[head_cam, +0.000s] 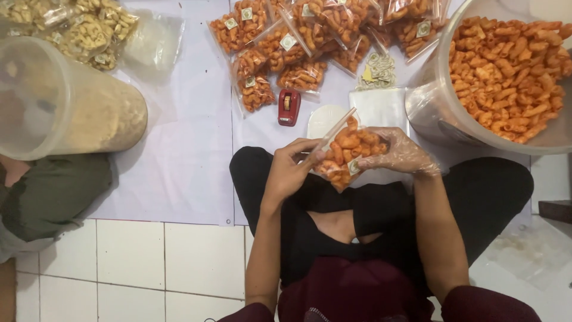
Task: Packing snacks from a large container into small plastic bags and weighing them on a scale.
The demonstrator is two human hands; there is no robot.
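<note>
I'm holding a small clear plastic bag of orange curled snacks (348,154) between both hands, above my lap. My left hand (290,172), bare, is pinching the bag's top edge, fingers (305,149) closed narrow on the plastic. My right hand (398,152), in a thin clear plastic glove, is cupping the bag's far side, fingers curled around it. The bag is tilting, opening pointing away from me and to the left.

Just beyond my fingertips: a small red tape dispenser (289,107) is lying on the white sheet (190,149), with a stack of empty clear bags (378,107) beside it and a pile of small paper labels (380,70) further out. Beyond those, sealed bags of the same orange snacks (286,45) are lying in a heap.

Right of my gloved hand, near: a large clear plastic tub of loose orange snacks (506,77). Well left of my bare hand: a translucent round container of pale crumbs (65,101) on its side, bags of pale yellow snacks (89,30) behind it, and another person's green-clad leg (53,194).
</note>
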